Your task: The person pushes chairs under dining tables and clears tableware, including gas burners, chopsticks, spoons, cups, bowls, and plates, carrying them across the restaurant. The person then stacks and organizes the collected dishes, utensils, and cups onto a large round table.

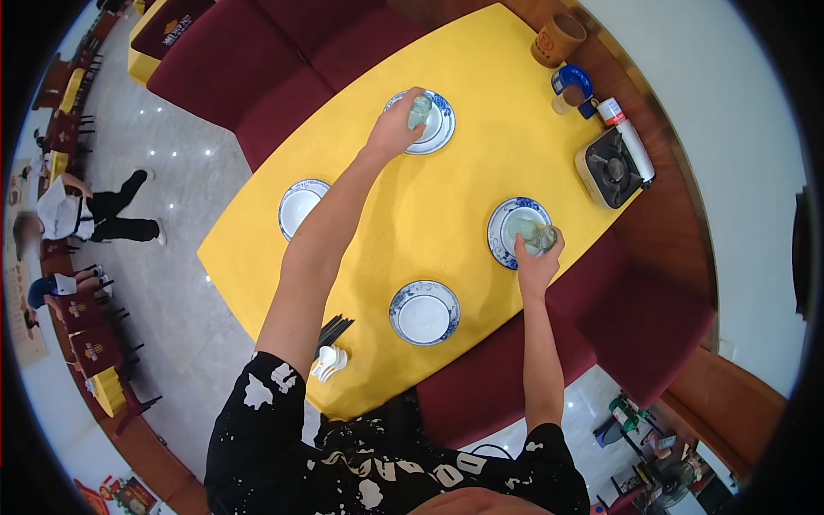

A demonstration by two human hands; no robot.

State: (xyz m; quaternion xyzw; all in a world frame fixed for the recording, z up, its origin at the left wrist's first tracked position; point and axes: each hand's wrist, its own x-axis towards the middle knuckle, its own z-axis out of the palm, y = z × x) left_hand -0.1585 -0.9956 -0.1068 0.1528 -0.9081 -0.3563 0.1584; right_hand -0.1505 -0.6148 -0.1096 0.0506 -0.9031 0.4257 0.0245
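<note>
My left hand (397, 129) is closed round a clear glass (420, 112) over a blue-and-white plate (440, 133) at the table's far side. My right hand (538, 264) grips a second clear glass (542, 241) above the blue-and-white plate (506, 216) on the right. Whether either glass touches the dish below it, I cannot tell. Two more blue-rimmed settings lie on the yellow tablecloth (386, 236): a plate (425, 313) nearer my body, and another plate (300, 206) partly behind my left forearm.
Dark chopsticks (335, 330) and white spoons (329, 364) lie at the near left edge. Along the right end stand a portable stove (609, 170), a spray-type can (611, 112), a blue item (572, 81) and a brown cup (558, 40). Maroon benches (232, 64) flank the table; people (69, 206) are beyond the aisle.
</note>
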